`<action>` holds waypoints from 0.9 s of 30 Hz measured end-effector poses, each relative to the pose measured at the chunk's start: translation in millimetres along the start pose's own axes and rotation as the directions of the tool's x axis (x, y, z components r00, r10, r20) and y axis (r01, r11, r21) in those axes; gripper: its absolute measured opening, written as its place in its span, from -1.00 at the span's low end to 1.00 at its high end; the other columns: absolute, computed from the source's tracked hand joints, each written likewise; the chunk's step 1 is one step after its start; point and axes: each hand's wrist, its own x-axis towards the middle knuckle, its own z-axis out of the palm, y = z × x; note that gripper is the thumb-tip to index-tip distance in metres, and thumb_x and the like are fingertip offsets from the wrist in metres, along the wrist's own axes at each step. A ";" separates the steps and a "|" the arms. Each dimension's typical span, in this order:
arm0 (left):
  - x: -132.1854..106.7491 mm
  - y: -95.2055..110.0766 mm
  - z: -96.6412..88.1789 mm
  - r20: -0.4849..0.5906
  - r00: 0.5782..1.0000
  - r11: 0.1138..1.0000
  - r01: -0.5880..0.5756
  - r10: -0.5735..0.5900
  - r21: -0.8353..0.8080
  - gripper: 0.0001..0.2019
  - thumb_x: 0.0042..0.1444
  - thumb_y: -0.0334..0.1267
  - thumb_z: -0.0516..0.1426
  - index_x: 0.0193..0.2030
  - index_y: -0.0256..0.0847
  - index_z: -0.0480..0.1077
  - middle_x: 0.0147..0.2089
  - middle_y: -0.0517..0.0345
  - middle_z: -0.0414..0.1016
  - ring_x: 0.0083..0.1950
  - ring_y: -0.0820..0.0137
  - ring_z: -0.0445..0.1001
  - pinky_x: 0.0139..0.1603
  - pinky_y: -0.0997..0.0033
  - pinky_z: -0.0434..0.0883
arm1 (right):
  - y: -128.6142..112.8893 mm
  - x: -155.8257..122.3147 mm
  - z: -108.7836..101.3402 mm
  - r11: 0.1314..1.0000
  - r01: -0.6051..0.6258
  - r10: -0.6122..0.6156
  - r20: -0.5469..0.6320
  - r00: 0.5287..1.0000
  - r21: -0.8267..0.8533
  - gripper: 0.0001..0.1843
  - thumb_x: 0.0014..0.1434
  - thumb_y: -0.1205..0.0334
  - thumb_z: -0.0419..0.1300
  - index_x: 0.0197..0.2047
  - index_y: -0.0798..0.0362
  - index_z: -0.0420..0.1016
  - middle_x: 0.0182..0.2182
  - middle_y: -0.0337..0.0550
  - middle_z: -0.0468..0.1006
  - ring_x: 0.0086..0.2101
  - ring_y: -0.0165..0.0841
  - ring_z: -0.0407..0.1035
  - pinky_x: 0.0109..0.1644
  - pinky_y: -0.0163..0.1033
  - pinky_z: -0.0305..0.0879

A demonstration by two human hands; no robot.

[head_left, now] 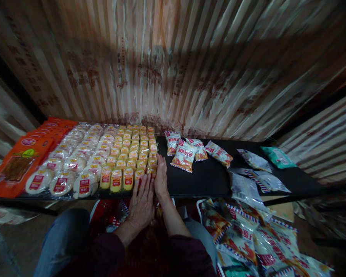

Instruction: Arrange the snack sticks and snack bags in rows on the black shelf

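My left hand (143,200) lies flat, fingers stretched forward, its tips touching the front ends of the small yellow wrapped cakes (122,179). My right hand (161,177) stands on edge along the right side of the same block of cakes, palm towards them, fingers straight. Neither hand grips anything. The yellow cakes sit in close rows on the black shelf (202,181). Left of them are rows of round white wrapped cakes (85,184). Just beyond my right hand lie loose white snack bags (183,155) with red print.
Orange packets (23,154) overlap at the shelf's left end. Silver-backed bags (253,159) and a teal bag (278,157) lie towards the right. Below the front edge, a white-rimmed container (198,206) is heaped with snack bags (242,238). Printed plastic sheeting (161,69) hangs behind the shelf.
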 end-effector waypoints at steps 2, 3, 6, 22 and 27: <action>-0.1 0.1 1.3 -0.031 1.000 1.000 0.000 0.000 0.003 -0.35 0.10 -0.13 0.05 0.28 -0.46 0.12 0.35 -0.19 0.08 0.43 0.10 -0.20 0.41 0.06 -0.24 | 2.1 -0.1 0.6 0.997 0.063 -0.061 0.029 0.998 -0.055 -0.27 0.27 -0.20 -0.41 0.28 0.00 0.15 0.33 -0.19 0.02 0.34 -0.37 -0.32 0.39 -0.01 -0.31; -0.2 0.0 1.9 -0.039 0.999 1.000 0.001 -0.001 0.002 -0.35 0.10 -0.12 0.05 0.28 -0.46 0.13 0.35 -0.19 0.09 0.43 0.10 -0.20 0.41 0.07 -0.25 | 2.9 0.1 0.9 0.991 0.098 -0.094 0.047 0.994 -0.086 -0.26 0.28 -0.19 -0.42 0.29 0.02 0.14 0.33 -0.17 0.02 0.34 -0.36 -0.33 0.39 0.01 -0.32; -0.1 -0.8 3.1 -0.028 1.000 1.000 0.005 -0.005 -0.007 -0.37 0.11 -0.10 0.04 0.27 -0.44 0.16 0.35 -0.18 0.09 0.43 0.10 -0.19 0.42 0.07 -0.28 | 3.5 0.7 1.8 0.971 0.179 -0.168 0.081 0.982 -0.161 -0.25 0.28 -0.17 -0.44 0.33 0.08 0.04 0.33 -0.14 0.05 0.34 -0.36 -0.35 0.39 0.03 -0.35; 2.1 -4.9 -0.9 0.050 0.999 0.994 0.011 -0.006 -0.106 -0.40 0.14 -0.09 0.03 0.31 -0.27 0.12 0.40 -0.08 -0.04 0.43 0.11 -0.17 0.40 0.03 -0.23 | 10.5 14.5 2.7 0.915 -0.158 0.169 0.003 0.986 0.372 -0.20 0.21 -0.31 -0.28 0.35 0.00 -0.04 0.33 -0.18 0.02 0.30 -0.37 -0.10 0.37 -0.12 -0.20; 3.5 -5.1 -1.5 0.069 0.998 0.995 0.019 -0.012 -0.102 -0.41 0.14 -0.10 0.03 0.28 -0.30 0.16 0.40 -0.08 -0.04 0.43 0.11 -0.14 0.40 0.04 -0.24 | 11.4 12.9 6.3 0.911 -0.186 0.179 0.054 0.982 0.367 -0.19 0.18 -0.34 -0.25 0.33 -0.01 0.04 0.32 -0.25 0.05 0.30 -0.36 -0.08 0.37 -0.16 -0.19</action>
